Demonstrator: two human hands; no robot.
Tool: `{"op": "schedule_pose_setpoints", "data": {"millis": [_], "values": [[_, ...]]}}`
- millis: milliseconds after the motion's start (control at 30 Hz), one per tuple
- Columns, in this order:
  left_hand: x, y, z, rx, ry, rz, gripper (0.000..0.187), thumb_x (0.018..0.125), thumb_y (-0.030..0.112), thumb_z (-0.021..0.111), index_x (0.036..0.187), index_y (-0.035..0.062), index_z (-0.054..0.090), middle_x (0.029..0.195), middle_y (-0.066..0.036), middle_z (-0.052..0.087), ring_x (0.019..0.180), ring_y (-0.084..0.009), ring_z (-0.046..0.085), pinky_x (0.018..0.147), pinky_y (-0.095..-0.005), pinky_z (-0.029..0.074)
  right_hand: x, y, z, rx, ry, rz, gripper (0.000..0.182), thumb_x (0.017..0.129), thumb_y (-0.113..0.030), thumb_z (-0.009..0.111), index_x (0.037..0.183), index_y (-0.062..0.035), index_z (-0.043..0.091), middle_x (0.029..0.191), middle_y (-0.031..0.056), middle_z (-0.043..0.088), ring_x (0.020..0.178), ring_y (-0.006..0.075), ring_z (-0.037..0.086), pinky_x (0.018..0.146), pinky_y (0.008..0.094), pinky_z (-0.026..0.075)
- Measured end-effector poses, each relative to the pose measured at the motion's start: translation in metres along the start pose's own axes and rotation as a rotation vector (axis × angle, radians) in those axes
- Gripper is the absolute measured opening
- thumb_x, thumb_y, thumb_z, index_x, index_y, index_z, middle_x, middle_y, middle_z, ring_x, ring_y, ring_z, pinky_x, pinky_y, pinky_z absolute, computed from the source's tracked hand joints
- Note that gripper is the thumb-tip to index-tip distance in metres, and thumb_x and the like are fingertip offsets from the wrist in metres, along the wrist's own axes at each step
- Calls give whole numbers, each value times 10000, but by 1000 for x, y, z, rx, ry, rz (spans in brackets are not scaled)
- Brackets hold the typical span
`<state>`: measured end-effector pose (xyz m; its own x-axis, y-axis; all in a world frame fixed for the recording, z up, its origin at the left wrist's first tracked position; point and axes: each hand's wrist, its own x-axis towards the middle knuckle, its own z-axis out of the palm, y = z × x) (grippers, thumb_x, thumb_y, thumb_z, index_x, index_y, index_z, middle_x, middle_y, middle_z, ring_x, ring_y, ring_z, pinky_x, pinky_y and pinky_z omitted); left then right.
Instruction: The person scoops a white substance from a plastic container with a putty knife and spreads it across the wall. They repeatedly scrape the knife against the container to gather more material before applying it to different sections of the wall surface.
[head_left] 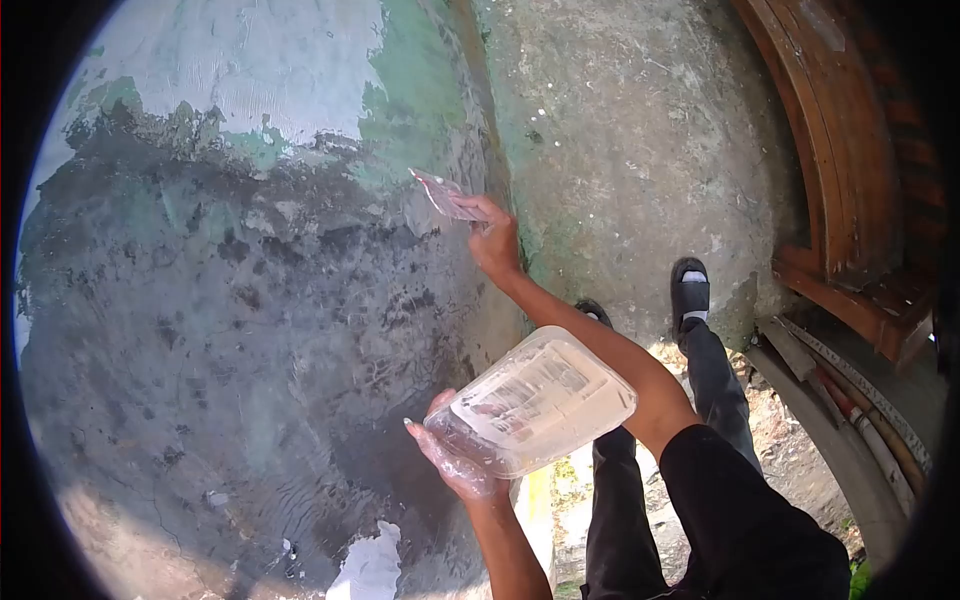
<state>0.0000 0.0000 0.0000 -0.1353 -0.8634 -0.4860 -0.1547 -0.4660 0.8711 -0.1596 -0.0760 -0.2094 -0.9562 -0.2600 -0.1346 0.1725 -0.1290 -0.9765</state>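
The left hand, near and in front of the patchy wall filling my left, grasps the left end of a clear plastic tub with pale residue in it. Farther off, I see the right hand closed on a thin flat scraper; from here I can't tell whether its blade touches the wall. Rightward lie concrete floor, one dark sandal and a brown wooden frame.
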Motion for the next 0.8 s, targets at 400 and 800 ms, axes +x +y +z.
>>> {"op": "schedule_pose_setpoints", "data": {"millis": [400,800], "values": [[-6,-6,-9,-86,-5,-73,659,961,605,364,1145,-6,528,941,-133,628,871,-248,606,790,-376,503,-112,-12,-95,2,-378,106,403,746,198,539,1103,27,613,1113,114,678,1011,136,625,879,251,469],[-21,45,39,63,-345,-129,581,980,497,436,1137,-46,572,868,-132,636,763,-208,633,661,-333,554,-12,-242,-258,-137,-151,84,432,903,54,567,1323,15,471,1117,116,662,952,109,617,743,238,513]]}}
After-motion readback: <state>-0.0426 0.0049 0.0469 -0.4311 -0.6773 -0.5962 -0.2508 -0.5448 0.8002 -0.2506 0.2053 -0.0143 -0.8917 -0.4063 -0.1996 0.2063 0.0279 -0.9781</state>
